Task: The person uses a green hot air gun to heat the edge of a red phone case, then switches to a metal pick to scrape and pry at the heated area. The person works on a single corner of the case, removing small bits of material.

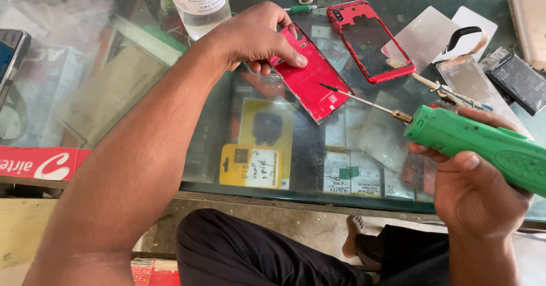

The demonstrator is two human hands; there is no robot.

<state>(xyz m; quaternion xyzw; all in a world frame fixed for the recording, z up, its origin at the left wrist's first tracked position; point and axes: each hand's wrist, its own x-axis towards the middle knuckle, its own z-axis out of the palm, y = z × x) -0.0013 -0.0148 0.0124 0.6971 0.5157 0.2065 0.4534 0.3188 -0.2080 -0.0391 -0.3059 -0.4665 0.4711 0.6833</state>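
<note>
Gripping one green electric screwdriver (483, 146), the right hand (475, 192) has its fingers clenched round the body; the thin bit tip rests on one red phone back panel (310, 78) lying on the glass counter (170, 92). Left hand (253, 35) pins the panel's upper edge, fingers pressed flat. Good practice, in my judgement: keep the bit seated and the panel pinned. Beyond lie one red phone frame (369, 38), one black battery (520, 81) and one clear bottle (199, 1).

Bright, even daylight from above; soft glare and reflections across the glass worktop (85, 64); sharp centre, slight wide-angle stretching at edges.
</note>
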